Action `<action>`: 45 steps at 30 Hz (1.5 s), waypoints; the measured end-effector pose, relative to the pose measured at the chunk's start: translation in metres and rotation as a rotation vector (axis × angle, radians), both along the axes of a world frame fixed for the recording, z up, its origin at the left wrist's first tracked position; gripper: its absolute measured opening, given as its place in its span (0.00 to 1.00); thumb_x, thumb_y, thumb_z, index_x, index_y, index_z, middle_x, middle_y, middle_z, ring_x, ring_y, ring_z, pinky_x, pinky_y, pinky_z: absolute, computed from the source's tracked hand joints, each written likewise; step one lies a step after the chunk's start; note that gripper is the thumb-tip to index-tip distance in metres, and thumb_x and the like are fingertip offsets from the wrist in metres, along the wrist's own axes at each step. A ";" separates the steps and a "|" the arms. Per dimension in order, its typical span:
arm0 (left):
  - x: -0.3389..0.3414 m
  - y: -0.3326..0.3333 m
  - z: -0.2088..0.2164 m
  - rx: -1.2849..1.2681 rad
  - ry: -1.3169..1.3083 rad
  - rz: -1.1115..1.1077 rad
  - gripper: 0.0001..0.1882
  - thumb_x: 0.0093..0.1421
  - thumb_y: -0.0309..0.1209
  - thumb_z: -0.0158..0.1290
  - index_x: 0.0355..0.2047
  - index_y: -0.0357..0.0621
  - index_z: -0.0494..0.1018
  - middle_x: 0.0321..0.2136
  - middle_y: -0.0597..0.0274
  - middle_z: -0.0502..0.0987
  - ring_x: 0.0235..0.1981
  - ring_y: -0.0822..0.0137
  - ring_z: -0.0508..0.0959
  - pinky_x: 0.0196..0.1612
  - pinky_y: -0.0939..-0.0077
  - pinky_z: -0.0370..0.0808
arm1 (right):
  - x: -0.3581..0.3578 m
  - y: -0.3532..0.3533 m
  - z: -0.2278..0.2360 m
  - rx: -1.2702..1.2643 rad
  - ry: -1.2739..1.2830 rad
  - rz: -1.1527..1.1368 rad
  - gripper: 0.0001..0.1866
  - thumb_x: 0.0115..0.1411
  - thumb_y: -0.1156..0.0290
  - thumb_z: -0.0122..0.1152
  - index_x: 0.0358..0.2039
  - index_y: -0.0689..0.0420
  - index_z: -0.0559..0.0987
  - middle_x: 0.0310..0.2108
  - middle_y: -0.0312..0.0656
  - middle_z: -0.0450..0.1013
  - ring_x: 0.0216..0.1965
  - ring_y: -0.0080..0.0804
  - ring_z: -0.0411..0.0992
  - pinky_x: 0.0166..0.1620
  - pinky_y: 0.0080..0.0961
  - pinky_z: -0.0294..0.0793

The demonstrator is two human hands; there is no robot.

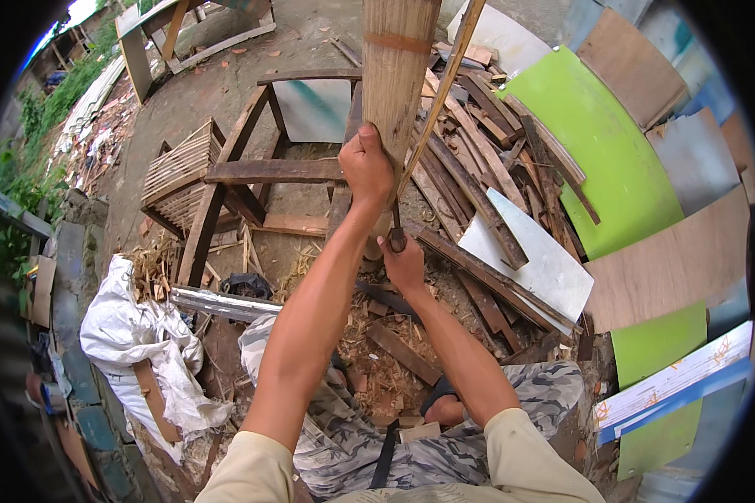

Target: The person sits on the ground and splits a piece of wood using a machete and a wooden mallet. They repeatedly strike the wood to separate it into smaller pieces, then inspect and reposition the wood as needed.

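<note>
A thick, round wooden post (398, 75) rises upright in front of me, with a reddish-brown band around its upper part. My left hand (367, 168) is closed in a fist against its near side, thumb upward; whatever the fingers grip is hidden. Just right of that fist, a thin wooden strip (441, 90) slants down along the post. Lower down, my right hand (404, 263) is closed around a dark, slender tool (397, 238) beside the post's base. The tool points upward, and I cannot make out its kind.
A dark wooden frame (273, 172) and a slatted wooden piece (180, 180) stand left of the post. Scrap timber (486, 159) is piled to the right, before a bright green panel (596, 142). White sacking (147, 352) lies at lower left; wood shavings (394, 344) lie between my legs.
</note>
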State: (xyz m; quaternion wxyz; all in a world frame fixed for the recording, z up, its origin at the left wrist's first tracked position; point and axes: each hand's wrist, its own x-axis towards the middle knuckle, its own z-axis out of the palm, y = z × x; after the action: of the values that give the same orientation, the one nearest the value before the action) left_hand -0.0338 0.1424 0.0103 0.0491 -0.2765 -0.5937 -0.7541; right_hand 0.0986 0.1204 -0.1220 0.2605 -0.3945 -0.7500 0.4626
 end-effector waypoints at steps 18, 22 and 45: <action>-0.034 0.010 -0.001 -0.079 -0.079 0.036 0.46 0.68 0.64 0.28 0.27 0.27 0.74 0.20 0.57 0.75 0.24 0.67 0.70 0.32 0.63 0.67 | -0.014 0.008 0.035 -0.251 -0.160 0.116 0.17 0.62 0.66 0.63 0.41 0.68 0.75 0.27 0.54 0.75 0.29 0.47 0.75 0.33 0.42 0.73; -0.021 0.016 -0.002 -0.143 -0.077 -0.091 0.43 0.67 0.65 0.33 0.25 0.29 0.71 0.20 0.60 0.72 0.24 0.69 0.68 0.31 0.64 0.66 | -0.012 -0.004 0.011 -0.169 -0.077 -0.101 0.14 0.62 0.65 0.63 0.38 0.65 0.75 0.22 0.49 0.74 0.25 0.43 0.74 0.31 0.42 0.73; 0.105 -0.139 0.004 -0.440 0.688 -0.520 0.25 0.51 0.45 0.66 0.43 0.43 0.77 0.41 0.55 0.79 0.45 0.52 0.77 0.51 0.58 0.72 | 0.297 0.027 0.042 -0.457 0.600 0.046 0.06 0.57 0.76 0.63 0.26 0.62 0.74 0.18 0.37 0.68 0.20 0.28 0.68 0.31 0.30 0.71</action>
State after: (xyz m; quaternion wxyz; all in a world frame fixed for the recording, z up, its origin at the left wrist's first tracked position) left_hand 0.0716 0.0037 0.0139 -0.0073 -0.6530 -0.5997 -0.4625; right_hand 0.3961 0.1471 -0.0802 0.3636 -0.2725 -0.5264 0.7186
